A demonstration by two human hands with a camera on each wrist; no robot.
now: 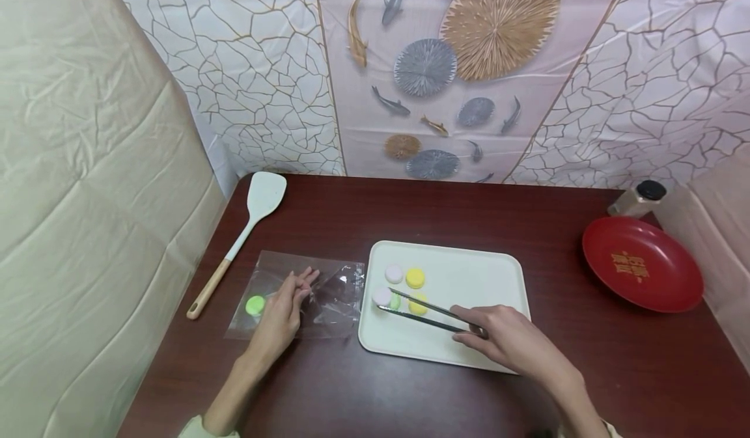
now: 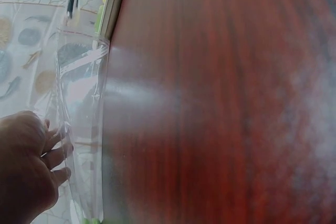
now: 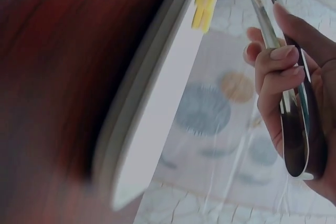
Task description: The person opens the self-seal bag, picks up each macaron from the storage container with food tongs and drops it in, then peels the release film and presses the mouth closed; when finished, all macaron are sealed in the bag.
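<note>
Two hands at work over the dark table [image 1: 328, 386], and the risk sits at the tips of those metal tongs [image 1: 424, 313]. The right hand [image 1: 510, 340] has its fingers curled round the tongs' near end, tips reaching left across the white tray [image 1: 469, 275] to a pale pink disc [image 1: 381, 295] at the tray's left edge. The tips look to stand either side of that disc, slightly apart; I can't tell whether they truly bite on it yet. If the squeeze is light, my guess is the smooth round piece could slide out and roll off the tray edge, which is right there. A green disc [image 1: 396, 302] and a yellow disc [image 1: 418, 306] sit touching close beside it, so a wobble could knock them too. Farther back on the tray, another pink disc [image 1: 394, 273] and yellow disc [image 1: 415, 278] sit side by side.

Over on the left, the left hand [image 1: 282, 314] lies palm down on a clear plastic bag [image 1: 328, 295], fingers fairly straight and pointing right toward the bag's mouth, pressing rather than gripping. One green piece [image 1: 255, 305] is in the bag's left end. The mouth looks flat, so a delivery could snag there. The right wrist is low, forearm angled in from the near right.
</note>
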